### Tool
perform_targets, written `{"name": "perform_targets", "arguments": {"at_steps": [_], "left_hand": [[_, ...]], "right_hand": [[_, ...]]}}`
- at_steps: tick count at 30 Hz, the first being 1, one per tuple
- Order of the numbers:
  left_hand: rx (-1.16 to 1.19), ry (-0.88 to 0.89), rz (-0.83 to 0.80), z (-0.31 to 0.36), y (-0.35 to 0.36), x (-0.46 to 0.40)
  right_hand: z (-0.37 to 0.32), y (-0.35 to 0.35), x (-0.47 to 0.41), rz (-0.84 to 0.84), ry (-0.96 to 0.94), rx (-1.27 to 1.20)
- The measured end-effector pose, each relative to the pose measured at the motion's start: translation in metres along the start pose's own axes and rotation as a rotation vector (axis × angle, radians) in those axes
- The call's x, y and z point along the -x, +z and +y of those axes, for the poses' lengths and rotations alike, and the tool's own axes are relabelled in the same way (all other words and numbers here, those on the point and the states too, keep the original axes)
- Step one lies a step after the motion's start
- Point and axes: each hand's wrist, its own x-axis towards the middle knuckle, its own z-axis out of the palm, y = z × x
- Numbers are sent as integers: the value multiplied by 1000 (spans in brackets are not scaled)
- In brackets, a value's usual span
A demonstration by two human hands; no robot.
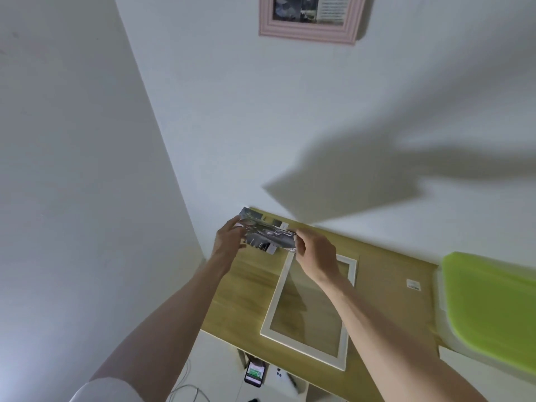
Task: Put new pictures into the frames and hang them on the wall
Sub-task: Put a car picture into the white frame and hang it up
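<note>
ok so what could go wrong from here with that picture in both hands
1. The left hand and right hand pinch the printed picture at opposite ends in mid-air; it already looks bent, so it could crease or tear.
2. The white frame lies flat near the wooden table's front edge; a forearm might nudge it off.

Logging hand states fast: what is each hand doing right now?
Left hand: grips the left end of the picture.
Right hand: pinches the picture's right end.
</note>
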Motion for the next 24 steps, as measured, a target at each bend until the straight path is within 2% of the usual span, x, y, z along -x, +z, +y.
{"name": "perform_targets", "arguments": {"at_steps": [4,6,8,11,15,20,24], "left_hand": [[-461,283,78,-2,26,16],[-568,415,116,1,36,25],[-571,508,77,4,47,33],[-463,471,11,17,65,57],[-293,395,-40,20,80,74],[-153,263,-30,10,87,76],[-89,189,-61,-1,93,68]], "right_hand": [[23,-35,8,31,152,-156],[33,-54,14,64,229,-256],[45,-72,21,102,272,-322],[62,-91,31,156,322,-330],[81,-105,53,230,536,-328],[91,-99,82,89,759,-450],[97,-89,91,15,705,-413]]}}
